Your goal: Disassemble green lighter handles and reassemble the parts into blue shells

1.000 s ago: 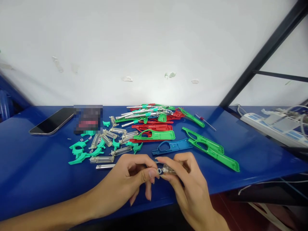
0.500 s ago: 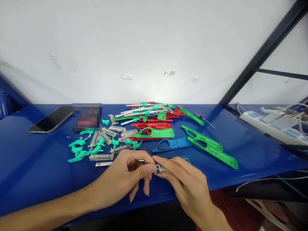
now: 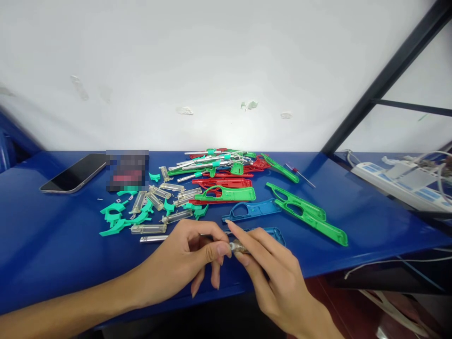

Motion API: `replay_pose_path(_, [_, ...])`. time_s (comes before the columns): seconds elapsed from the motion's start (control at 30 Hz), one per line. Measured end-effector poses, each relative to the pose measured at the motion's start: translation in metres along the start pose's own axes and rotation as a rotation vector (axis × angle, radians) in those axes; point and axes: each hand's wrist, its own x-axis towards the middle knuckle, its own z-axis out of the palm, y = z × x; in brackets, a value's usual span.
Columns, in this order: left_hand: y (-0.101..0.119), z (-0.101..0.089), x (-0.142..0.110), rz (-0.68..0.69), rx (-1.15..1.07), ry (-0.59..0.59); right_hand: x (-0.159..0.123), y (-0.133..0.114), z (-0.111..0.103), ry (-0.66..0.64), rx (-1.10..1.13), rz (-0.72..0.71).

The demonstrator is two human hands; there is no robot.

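Observation:
My right hand (image 3: pixel 278 270) holds a clear lighter fuel tank (image 3: pixel 240 246) between thumb and fingers, above the front of the table. A small white ring-shaped part (image 3: pixel 232 246) sits at the tank's left end. Thumb and forefinger of my left hand (image 3: pixel 194 252) are pinched together at this white part; fingertips partly cover it. Behind my hands lies a blue lighter casing half (image 3: pixel 277 234), partly hidden by my right hand. A silver lighter tube (image 3: pixel 153 239) reaches out from behind my left hand.
Several clear fuel tanks (image 3: pixel 148 229) and green triggers (image 3: pixel 113 216) lie left of centre. Red, green and blue casing halves (image 3: pixel 312 221) and silver tubes lie farther back and right. A phone (image 3: pixel 76 174), a screwdriver (image 3: pixel 300 174) and a power strip (image 3: pixel 399 186) are around them.
The white ring has turned, its hole no longer facing me, and it now sits against the tank's end. My right hand's forefinger has straightened and lifted slightly. My left hand is nearly still.

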Motion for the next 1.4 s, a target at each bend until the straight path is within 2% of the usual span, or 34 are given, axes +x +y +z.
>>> replay_pose_path(0.23, [-0.007,-0.002,0.0,0.012,-0.018,-0.015,0.006,-0.001,-0.004,0.011,0.174,-0.016])
replay_pose_path(0.47, [-0.009,-0.005,0.002,0.029,-0.142,-0.112,0.01,-0.006,-0.008,-0.008,0.32,0.075])
replay_pose_path(0.9, [-0.003,-0.007,0.004,-0.004,-0.197,-0.151,0.004,-0.003,-0.001,0.047,0.216,0.117])
replay_pose_path(1.17, [-0.005,-0.006,0.002,-0.122,-0.308,-0.206,0.0,0.002,0.002,0.041,0.289,0.124])
replay_pose_path(1.27, [-0.005,-0.005,0.002,-0.171,-0.379,-0.246,-0.002,0.002,0.003,0.058,0.332,0.105])
replay_pose_path(1.4, [-0.005,-0.006,0.003,-0.166,-0.37,-0.239,0.0,0.0,0.004,0.113,0.299,0.055])
